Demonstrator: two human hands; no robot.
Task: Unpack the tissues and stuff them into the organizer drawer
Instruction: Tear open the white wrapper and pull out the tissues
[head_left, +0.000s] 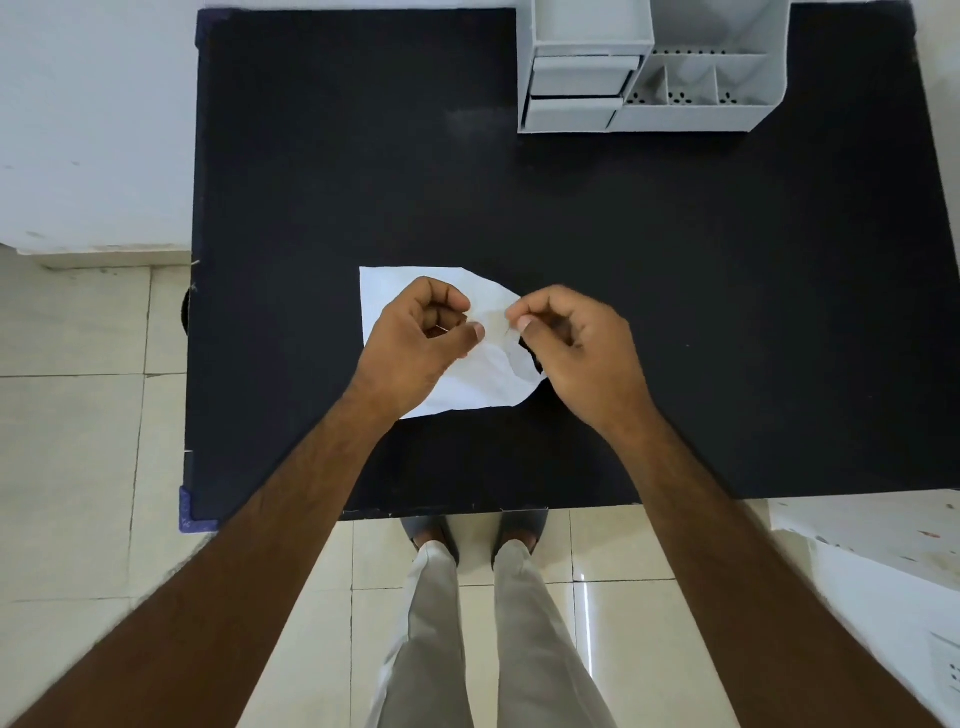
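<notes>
Tissue (395, 296) lies flat mid-table (727, 312), well short of the organizer (675, 111) at the far right corner. Left hand (415, 338) and right hand (576, 343) both pinch thumb-to-forefinger on its near-right edge, other fingers curled. Step looks like spreading or separating the sheet. Next: bunch it up, open a drawer (569, 113), stuff it in.

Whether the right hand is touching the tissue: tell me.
Touching. The head view shows the right hand pinching the edge of the white tissue between thumb and forefinger, with the paper lifted and crumpled at that spot above the black table.
</notes>
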